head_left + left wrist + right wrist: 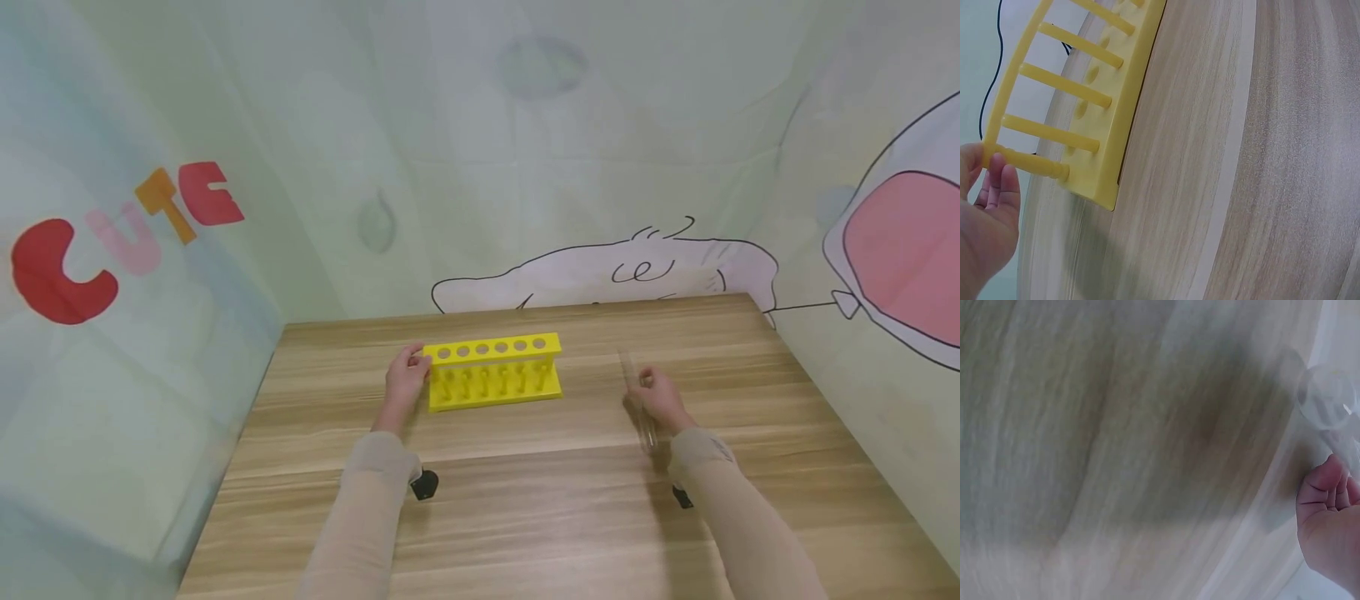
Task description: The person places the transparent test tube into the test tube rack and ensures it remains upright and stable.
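Left hand (406, 377) grips left end of yellow rack (492, 372), fingers curled round end post; rack sits mid tabletop (525, 500), nearer far edge. Right hand (660, 398) pinches clear test tube (637, 400), lying toward right edge, well apart from rack. Judgement: keep rack steadied, lift tube upright, align closed end over hole. Tube runs through fingers, ends protruding both sides.

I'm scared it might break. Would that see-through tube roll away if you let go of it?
Probably. The clear tube looks round and smooth, so it could roll on the flat wooden table. It looks like thin glass, likely fragile and slippery. The right hand is holding it.
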`<state>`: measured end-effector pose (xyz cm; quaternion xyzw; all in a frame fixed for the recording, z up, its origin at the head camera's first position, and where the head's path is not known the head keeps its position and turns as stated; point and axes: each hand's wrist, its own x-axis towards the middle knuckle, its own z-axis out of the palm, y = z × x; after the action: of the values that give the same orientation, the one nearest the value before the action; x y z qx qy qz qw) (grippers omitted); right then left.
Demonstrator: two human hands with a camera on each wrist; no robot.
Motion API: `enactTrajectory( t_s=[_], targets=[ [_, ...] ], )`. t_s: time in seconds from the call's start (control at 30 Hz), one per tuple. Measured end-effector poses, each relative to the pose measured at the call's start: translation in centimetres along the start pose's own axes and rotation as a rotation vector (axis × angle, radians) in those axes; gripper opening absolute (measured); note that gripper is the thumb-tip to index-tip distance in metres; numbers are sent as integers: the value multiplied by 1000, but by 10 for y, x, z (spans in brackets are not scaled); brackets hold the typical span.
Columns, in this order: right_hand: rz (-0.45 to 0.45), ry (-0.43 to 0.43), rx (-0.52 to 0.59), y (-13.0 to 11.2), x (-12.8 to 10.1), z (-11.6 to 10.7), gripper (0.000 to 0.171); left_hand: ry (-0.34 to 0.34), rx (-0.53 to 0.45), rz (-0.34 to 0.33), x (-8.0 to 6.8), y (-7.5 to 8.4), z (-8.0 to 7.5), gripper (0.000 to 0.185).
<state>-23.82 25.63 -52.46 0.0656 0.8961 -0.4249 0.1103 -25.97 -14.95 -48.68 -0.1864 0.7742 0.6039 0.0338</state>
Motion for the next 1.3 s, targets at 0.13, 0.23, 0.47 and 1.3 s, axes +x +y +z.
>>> enactTrajectory(
  t_s=[0.13, 0.23, 0.47, 1.3],
  targets=[
    [7, 6, 39, -6, -1, -3, 43, -4, -12, 0, 0, 0, 0, 40],
    [-5, 22, 52, -10, -1, -5, 42, -6, -10, -5, 0, 0, 0, 40],
    [-52, 32, 104, -16, -1, -10, 42, -14, -18, -4, 0, 2, -1, 40],
    [-156, 23, 203, -59, 0, -23, 42, -25, 28, 39, -3, 4, -2, 40]
  ],
)
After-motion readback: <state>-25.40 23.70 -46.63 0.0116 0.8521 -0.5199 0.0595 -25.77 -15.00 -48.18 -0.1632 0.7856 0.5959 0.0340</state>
